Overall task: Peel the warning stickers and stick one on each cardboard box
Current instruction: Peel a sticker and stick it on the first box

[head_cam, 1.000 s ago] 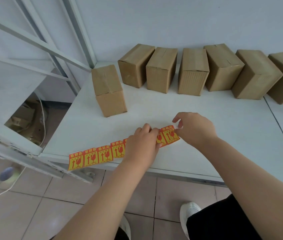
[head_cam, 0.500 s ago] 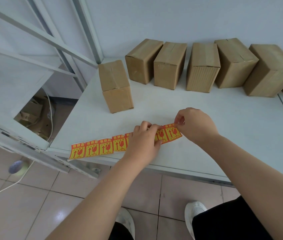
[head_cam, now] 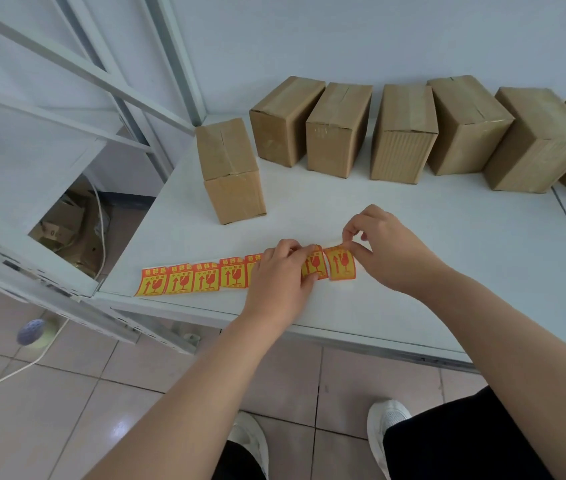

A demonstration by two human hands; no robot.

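Head view, from the bottom of the frame upward: two white shoes (head_cam: 387,427) stand on the tiled floor (head_cam: 66,410) under the near edge of the white table (head_cam: 465,278). Just past that edge, left of centre, lies the sticker strip (head_cam: 205,278), a row of yellow-and-red warning labels running left to right. The left hand (head_cam: 279,271) lies across the strip's right part with its fingers pressing it down onto the table. Just to its right, the right hand (head_cam: 385,251) pinches the upper corner of the end sticker (head_cam: 340,266) between thumb and forefinger; the sticker hangs below the pinch, a narrow gap apart from its neighbour under the left fingers. Farther back, upper left of the hands, a single cardboard box (head_cam: 231,171) stands alone. Behind it a row of boxes (head_cam: 402,133) runs along the wall toward the upper right.
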